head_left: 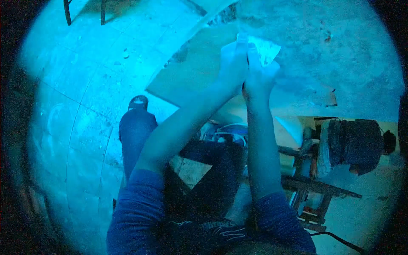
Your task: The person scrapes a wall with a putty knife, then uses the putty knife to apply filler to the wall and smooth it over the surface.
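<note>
Both arms reach forward over a worn surface, and my hands meet side by side near its far part. A pale, bright flat piece [268, 50] with a pointed corner sticks out between and beyond my fingers. My left hand [233, 61] is closed at the piece's left side, its thumb pressed against it. Against it, my right hand [260, 68] is also closed on the piece, at its lower edge. Glare washes out the fingertips, and the palms hide part of the piece.
A tiled floor [91, 114] spreads at the left, with dark furniture legs [103, 12] at the top. Another person [357, 142] sits at the right. Near them stands a wooden stool or frame [314, 199]. A dark cable [340, 239] runs at the lower right.
</note>
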{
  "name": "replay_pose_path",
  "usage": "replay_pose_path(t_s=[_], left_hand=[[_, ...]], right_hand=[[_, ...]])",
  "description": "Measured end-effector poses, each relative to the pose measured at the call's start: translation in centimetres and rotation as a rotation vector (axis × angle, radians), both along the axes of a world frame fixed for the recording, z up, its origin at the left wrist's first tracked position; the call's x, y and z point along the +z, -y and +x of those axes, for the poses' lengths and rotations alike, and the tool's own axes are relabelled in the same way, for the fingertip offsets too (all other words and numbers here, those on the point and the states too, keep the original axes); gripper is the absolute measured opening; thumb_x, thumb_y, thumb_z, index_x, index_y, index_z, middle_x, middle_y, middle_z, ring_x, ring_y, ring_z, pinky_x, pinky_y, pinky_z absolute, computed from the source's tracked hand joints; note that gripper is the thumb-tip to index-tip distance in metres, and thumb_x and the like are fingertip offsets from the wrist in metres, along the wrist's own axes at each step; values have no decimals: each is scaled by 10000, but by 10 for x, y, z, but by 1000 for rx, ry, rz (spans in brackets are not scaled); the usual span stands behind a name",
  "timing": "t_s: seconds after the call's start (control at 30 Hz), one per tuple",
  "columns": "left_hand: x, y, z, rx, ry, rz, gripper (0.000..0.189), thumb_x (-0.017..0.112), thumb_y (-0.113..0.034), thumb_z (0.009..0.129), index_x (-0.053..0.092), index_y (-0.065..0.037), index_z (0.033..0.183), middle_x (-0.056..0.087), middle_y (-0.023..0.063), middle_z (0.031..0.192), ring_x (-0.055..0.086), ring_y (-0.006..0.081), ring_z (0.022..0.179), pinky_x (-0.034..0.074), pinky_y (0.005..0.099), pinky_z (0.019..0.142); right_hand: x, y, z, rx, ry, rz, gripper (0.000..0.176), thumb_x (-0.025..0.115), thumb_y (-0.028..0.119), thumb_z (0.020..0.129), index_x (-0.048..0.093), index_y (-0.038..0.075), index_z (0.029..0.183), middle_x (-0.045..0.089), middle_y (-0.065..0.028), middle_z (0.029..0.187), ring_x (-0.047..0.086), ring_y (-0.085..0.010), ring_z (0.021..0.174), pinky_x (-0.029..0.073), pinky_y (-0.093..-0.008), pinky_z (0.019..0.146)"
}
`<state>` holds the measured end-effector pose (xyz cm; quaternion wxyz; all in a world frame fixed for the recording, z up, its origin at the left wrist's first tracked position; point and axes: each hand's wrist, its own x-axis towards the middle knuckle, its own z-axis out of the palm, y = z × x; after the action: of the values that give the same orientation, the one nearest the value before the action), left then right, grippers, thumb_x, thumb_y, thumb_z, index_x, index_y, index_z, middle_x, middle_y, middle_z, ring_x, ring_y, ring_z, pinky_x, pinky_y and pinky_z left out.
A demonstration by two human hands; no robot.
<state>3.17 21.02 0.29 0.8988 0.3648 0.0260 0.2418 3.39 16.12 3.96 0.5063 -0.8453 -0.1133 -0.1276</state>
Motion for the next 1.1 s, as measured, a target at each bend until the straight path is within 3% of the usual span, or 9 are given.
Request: replay_pose_path(t_s=[0.23, 0.37, 0.43, 0.57, 0.67, 0.77, 0.87, 1.0, 1.1], left_hand=[[-3, -10, 5, 123, -3, 288, 416, 363, -303, 927, 535, 21, 730, 561, 163, 679, 552, 261, 623, 443, 388, 581], [3, -3, 2, 6, -84, 110, 327, 433, -244, 897, 544, 10, 722, 565, 168, 676, 567, 273, 626, 449, 382, 571], [-12, 6, 10, 376, -8, 650, 252, 469, -183, 860, 558, -10, 701, 568, 166, 663, 578, 290, 624, 452, 390, 558], [-16, 4, 15, 238, 15, 454, 191, 478, -156, 834, 568, -27, 726, 575, 160, 671, 583, 297, 630, 447, 408, 554], [-2, 8, 11, 220, 98, 137, 479, 372, -368, 921, 540, 0, 664, 532, 49, 605, 478, 114, 536, 398, 317, 491], [-9, 7, 16, 254, 33, 245, 482, 367, -358, 925, 547, 3, 663, 538, 61, 597, 502, 126, 535, 409, 319, 496], [-17, -6, 19, 684, 37, 638, 494, 361, -356, 927, 553, 9, 656, 545, 90, 587, 521, 152, 532, 417, 325, 504], [-8, -26, 10, 213, -98, 605, 147, 551, -163, 749, 597, -34, 800, 590, 156, 740, 583, 314, 717, 450, 402, 663], [-18, -4, 18, 432, -49, 860, 137, 539, -139, 758, 594, -19, 796, 600, 155, 762, 585, 323, 718, 461, 404, 629]], right_hand=[[-4, -8, 2, 30, 129, 87, 122, 576, 114, 831, 591, -7, 814, 594, -23, 761, 540, -81, 641, 420, -237, 545], [-3, 6, 4, 3, -33, 9, 149, 577, 125, 828, 588, -24, 837, 604, -54, 804, 556, -101, 686, 448, -260, 590], [-5, 6, -3, -11, 42, 88, 161, 580, 133, 820, 594, -26, 804, 609, -51, 782, 551, -95, 682, 441, -271, 585], [-1, -2, 8, 41, 84, 66, 152, 571, 130, 825, 591, -20, 813, 602, -44, 771, 548, -100, 681, 438, -268, 579], [-3, 10, 8, 51, -9, 25, 148, 566, 126, 832, 579, -18, 862, 590, -47, 783, 564, -121, 696, 459, -264, 600], [-3, 2, 3, 26, 156, 61, 134, 568, 126, 833, 577, -7, 833, 591, -30, 783, 555, -103, 666, 439, -255, 551], [1, -14, 3, 25, 103, 123, 125, 570, 120, 830, 577, -5, 831, 595, -32, 795, 546, -94, 661, 430, -247, 546], [5, -20, 1, 100, 46, 22, 125, 563, 101, 824, 589, -10, 874, 598, -54, 825, 555, -108, 714, 444, -249, 602], [0, -10, -6, -18, 126, 161, 186, 573, 138, 815, 611, -44, 827, 629, -63, 746, 587, -121, 688, 461, -273, 594]])
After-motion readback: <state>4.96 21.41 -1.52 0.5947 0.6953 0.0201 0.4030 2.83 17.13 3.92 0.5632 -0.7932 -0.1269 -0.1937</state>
